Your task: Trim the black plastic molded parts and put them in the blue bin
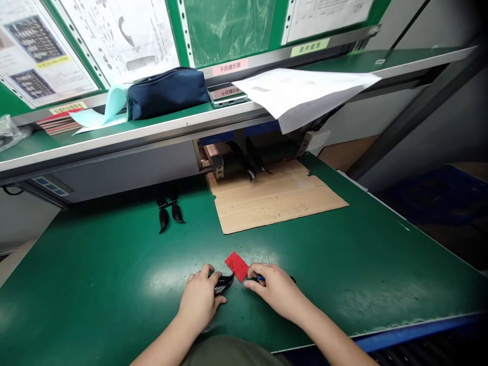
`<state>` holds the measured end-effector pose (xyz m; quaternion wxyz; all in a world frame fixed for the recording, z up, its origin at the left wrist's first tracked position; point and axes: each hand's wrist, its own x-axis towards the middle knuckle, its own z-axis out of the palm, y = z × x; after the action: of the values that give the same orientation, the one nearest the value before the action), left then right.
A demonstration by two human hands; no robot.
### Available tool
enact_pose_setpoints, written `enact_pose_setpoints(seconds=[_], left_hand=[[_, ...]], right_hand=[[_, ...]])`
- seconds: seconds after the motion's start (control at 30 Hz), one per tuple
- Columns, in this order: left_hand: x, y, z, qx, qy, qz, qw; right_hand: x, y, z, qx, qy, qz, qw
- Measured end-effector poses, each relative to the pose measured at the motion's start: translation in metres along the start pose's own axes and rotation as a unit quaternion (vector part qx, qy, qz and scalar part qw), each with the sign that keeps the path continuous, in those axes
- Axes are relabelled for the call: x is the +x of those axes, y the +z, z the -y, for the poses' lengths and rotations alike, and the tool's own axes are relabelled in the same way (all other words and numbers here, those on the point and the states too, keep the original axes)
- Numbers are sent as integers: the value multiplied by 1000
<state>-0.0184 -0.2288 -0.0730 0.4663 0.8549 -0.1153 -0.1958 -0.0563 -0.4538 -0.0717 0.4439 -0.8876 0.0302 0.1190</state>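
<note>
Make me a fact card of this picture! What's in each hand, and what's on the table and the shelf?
Left hand: holding a black curved piece
Right hand: holding a small blue thing, mostly hidden
Between the hands, slightly ahead: red card with dark marks
Table: green
Farther back, left: two dark leaf-shaped pieces
Farther back, middle: flat cardboard, with dark curved tips over its far part
Shelf: dark blue pouch, phone, white paper
</note>
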Motion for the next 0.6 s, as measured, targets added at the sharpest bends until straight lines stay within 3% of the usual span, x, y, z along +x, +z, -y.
enact_pose_setpoints(seconds=[0.17, 0.23, 0.3, 0.4, 0.47, 0.6], left_hand=[[-10, -4, -4, -61, -22, 15, 998], [-23, -6, -11, -156, -55, 3, 986], [-38, -9, -18, -329, -107, -35, 938], [-55, -13, -26, -543, -153, -95, 820], [-63, -17, -29, -576, -155, -105, 796], [-71, -22, -30, -595, -145, -104, 784]], right_hand=[[-18, 15, 23, 48, -54, -22, 997], [-25, 21, 34, 51, -101, -27, 993], [-30, 27, 45, 21, -136, -29, 990], [-34, 34, 58, -34, -158, -45, 986], [-34, 37, 63, -65, -171, -58, 981], [-35, 39, 67, -110, -190, -72, 973]])
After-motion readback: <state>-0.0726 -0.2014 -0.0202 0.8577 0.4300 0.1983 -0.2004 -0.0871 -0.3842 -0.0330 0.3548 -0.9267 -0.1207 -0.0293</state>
